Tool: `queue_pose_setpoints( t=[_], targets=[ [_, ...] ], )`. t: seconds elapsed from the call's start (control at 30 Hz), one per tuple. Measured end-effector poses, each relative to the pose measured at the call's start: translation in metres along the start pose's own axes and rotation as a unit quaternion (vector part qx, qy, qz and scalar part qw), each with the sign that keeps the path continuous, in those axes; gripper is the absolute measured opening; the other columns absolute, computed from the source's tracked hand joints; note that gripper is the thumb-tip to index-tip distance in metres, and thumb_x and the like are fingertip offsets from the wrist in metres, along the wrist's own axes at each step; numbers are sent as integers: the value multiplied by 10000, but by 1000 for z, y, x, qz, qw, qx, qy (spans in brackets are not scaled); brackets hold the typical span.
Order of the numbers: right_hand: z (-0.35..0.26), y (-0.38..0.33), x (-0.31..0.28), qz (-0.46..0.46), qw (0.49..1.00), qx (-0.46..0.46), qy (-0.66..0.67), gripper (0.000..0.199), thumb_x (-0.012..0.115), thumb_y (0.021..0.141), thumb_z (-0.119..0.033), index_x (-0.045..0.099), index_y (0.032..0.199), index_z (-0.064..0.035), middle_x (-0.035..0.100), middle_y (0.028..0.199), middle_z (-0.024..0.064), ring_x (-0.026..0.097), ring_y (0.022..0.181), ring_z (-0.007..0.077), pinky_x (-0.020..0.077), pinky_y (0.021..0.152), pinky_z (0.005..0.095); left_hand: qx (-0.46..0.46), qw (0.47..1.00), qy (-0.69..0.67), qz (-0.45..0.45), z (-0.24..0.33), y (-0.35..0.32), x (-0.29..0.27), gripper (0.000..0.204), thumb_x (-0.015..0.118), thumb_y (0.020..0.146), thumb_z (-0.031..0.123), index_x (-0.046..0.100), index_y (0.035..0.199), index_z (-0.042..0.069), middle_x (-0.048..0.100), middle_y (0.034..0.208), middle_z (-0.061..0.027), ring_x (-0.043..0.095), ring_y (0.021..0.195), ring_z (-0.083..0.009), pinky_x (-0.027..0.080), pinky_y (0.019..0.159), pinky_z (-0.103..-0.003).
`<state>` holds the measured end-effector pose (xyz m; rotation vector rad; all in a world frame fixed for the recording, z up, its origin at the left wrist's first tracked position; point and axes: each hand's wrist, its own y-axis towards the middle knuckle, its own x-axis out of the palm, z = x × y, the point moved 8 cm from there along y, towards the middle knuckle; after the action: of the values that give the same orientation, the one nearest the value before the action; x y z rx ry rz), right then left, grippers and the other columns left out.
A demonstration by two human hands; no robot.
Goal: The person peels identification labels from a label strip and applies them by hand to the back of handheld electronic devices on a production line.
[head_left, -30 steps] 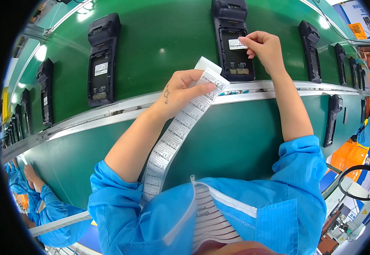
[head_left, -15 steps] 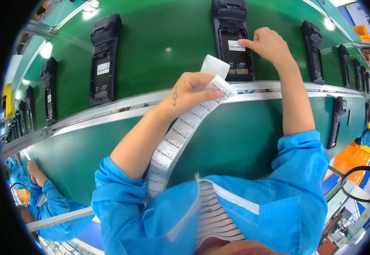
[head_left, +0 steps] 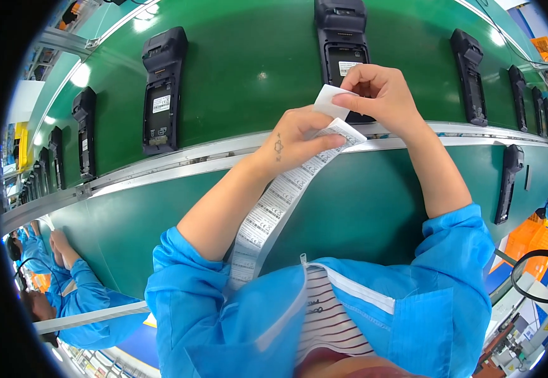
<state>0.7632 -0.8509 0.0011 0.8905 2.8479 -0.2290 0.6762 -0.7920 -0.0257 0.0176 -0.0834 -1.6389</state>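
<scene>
A long strip of white printed labels [head_left: 277,201] is pinched between thumb and fingers of my left hand [head_left: 296,140], and its tail hangs down toward my jacket. Beyond those fingers a blank white end of backing paper [head_left: 329,106] sticks up. The thumb and fingers of my right hand [head_left: 384,94] are closed at that end's upper right edge; whether a label is between the fingertips is hidden. Just behind my hands lies a black handheld terminal [head_left: 342,28] with an open bay. A white label [head_left: 347,67] shows inside it, and my right hand covers the bay's lower part.
More black terminals lie along the green belt, one to the left [head_left: 163,88] and one to the right [head_left: 470,75]. A metal rail [head_left: 223,155] parts the belt from the nearer green bench [head_left: 349,208], where another terminal [head_left: 508,183] lies. At far left a co-worker [head_left: 85,296] sits.
My right hand has come down and left from the terminal's label to the backing paper. My left hand has shifted slightly right with the strip.
</scene>
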Motion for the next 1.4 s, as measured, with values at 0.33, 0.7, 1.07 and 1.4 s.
queue_pose_setpoints(
  t=[0.33, 0.7, 1.07, 1.4],
  targets=[
    [2, -6, 5, -76, 995, -41, 52, 114, 628, 653, -26, 543, 580, -3, 500, 577, 1, 413, 504, 34, 291, 435, 161, 39, 999, -17, -21, 2, 4, 10, 156, 616, 697, 79, 620, 847, 34, 579, 751, -48, 526, 695, -110, 410, 635, -222],
    [25, -4, -4, -12, 995, 37, 93, 89, 587, 710, -56, 570, 640, -3, 524, 591, 10, 433, 488, 37, 320, 434, 159, -70, 992, -99, 31, -9, 9, 12, 164, 559, 749, 71, 596, 891, -1, 598, 741, -54, 551, 644, -95, 441, 574, -205],
    [13, -7, -47, 192, 974, -103, 55, 50, 607, 695, -31, 593, 729, 3, 577, 643, 38, 516, 545, 70, 420, 496, 177, -40, 994, -37, 92, -16, 14, 16, 155, 588, 731, 96, 602, 866, 22, 592, 708, -32, 502, 633, -70, 402, 582, -207],
    [37, 36, -57, 124, 988, 14, -94, 181, 652, 683, -158, 577, 695, 6, 537, 566, 23, 494, 482, 62, 430, 454, 181, 15, 992, 1, -125, -7, 17, 51, 200, 614, 715, 135, 597, 866, 5, 597, 789, -96, 519, 712, -117, 407, 679, -248]
  ],
)
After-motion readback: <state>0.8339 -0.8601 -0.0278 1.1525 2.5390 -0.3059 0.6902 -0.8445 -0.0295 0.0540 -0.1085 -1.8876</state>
